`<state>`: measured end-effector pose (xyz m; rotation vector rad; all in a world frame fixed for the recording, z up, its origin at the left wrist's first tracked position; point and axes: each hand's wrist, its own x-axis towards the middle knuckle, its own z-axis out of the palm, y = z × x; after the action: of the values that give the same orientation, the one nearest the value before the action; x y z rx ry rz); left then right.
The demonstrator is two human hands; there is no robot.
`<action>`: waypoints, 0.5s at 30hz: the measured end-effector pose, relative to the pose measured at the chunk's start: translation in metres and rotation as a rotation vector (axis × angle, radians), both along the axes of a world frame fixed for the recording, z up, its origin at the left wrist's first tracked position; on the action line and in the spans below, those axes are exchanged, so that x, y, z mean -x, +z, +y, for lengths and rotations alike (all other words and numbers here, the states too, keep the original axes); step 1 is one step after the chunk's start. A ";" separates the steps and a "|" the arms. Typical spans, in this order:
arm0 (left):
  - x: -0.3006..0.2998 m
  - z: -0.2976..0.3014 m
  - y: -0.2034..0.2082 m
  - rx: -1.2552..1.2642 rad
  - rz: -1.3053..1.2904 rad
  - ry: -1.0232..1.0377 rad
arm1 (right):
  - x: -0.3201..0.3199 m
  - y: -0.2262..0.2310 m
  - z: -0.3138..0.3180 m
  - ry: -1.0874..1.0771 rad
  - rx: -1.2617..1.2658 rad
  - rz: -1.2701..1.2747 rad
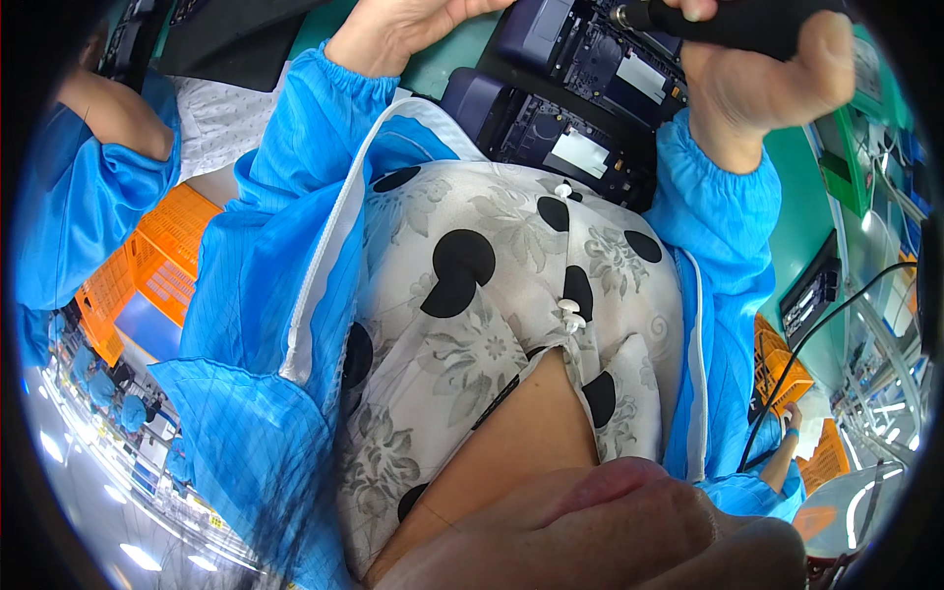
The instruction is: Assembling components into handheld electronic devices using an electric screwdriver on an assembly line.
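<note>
My right hand (762, 88) is closed around a black electric screwdriver (752, 28), with the thumb standing away from the handle. Its metal tip points left, over an open dark electronic housing (595, 61) that shows a circuit board and a white label. Nearer to me lies a second open housing (531, 128) of the same kind, also with a white label. My left hand (408, 28) reaches in at the upper left of these housings. The top edge cuts off most of its fingers, so whether it holds anything is hidden.
All this rests on a green work surface (433, 71). A black panel (236, 41) lies to the left, near a co-worker's blue sleeve (88, 197). Orange crates (162, 251) stand below. At right are a green tray (848, 162), a dark part (811, 287) and a black cable (821, 324).
</note>
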<state>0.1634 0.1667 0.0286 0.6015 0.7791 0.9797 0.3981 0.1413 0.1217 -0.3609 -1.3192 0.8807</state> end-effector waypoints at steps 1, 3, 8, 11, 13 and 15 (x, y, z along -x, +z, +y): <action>0.001 0.001 -0.003 0.002 -0.002 0.003 | 0.001 -0.005 0.004 0.003 0.002 -0.002; 0.005 0.004 -0.009 0.005 -0.120 -0.059 | 0.000 -0.012 0.008 0.090 0.025 0.013; 0.011 0.006 -0.020 0.011 -0.170 -0.098 | 0.007 -0.013 0.002 0.136 0.309 0.106; 0.007 0.004 -0.014 0.031 -0.160 -0.082 | 0.005 -0.019 0.007 0.132 0.250 0.082; 0.006 0.003 -0.014 0.042 -0.158 -0.069 | 0.003 -0.021 0.007 0.126 0.251 0.080; 0.006 0.002 -0.015 0.069 -0.176 -0.049 | 0.004 -0.022 0.007 0.124 0.251 0.080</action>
<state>0.1575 0.1691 0.0141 0.4657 0.6366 0.9433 0.3943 0.1481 0.1001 -0.4375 -1.1695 1.1588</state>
